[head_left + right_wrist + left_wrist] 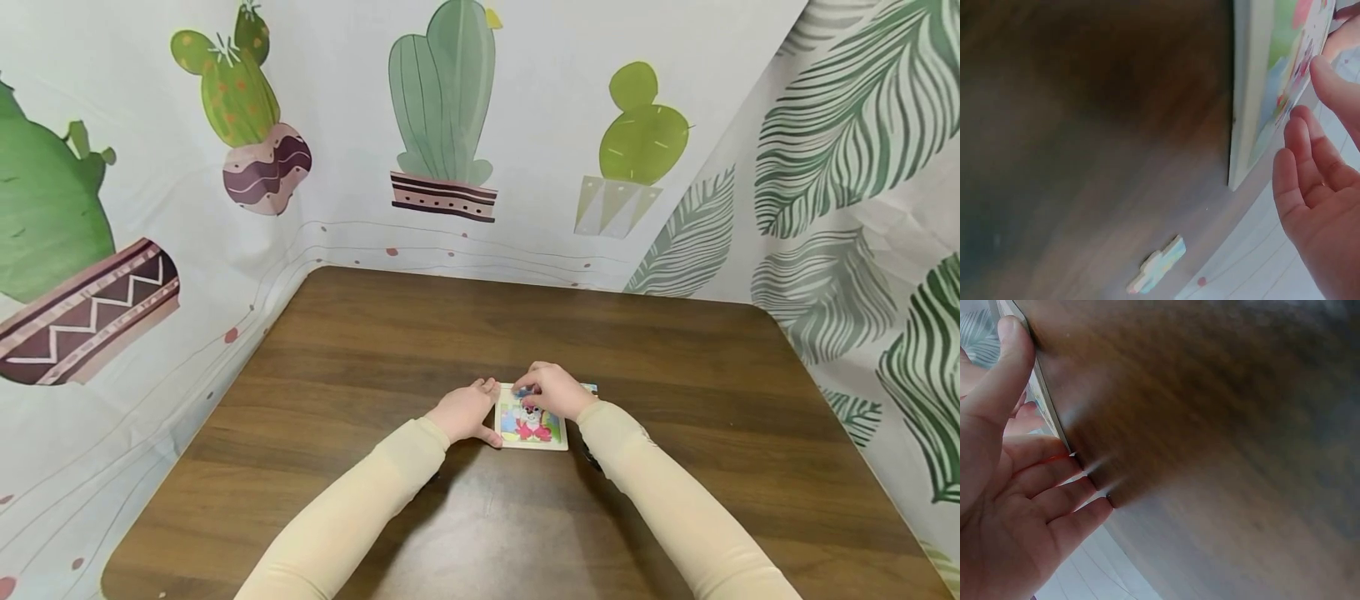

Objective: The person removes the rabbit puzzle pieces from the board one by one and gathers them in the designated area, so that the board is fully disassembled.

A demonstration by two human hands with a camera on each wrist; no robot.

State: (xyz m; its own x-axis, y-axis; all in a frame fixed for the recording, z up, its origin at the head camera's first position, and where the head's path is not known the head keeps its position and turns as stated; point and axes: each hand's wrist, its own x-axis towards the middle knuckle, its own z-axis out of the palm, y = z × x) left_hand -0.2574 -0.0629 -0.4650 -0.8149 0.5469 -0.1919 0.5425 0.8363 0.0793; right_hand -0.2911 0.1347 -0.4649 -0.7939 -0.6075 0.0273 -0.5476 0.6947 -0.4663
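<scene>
At the middle of a brown wood table (pixel 675 358), a person's left hand (pixel 467 410) is lying along the left edge of a picture puzzle board (pixel 532 429), thumb spread wide from straight fingers. The right hand (pixel 557 390) is hanging over the board's upper part, fingers loosely curved and a gap showing to the thumb; I am not able to tell whether its fingertips are touching.

My head view is showing the cartoon animal on the board, while my left wrist view is catching fingertips meeting the wood beside the board's rim. My right wrist view is picking out a loose puzzle piece (pixel 1159 265), lying flat off the board's corner; from the head I am seeing only a blue sliver beyond the right wrist.

The board is sitting well apart from the table's far edge, with wood stretching widely left and right.
</scene>
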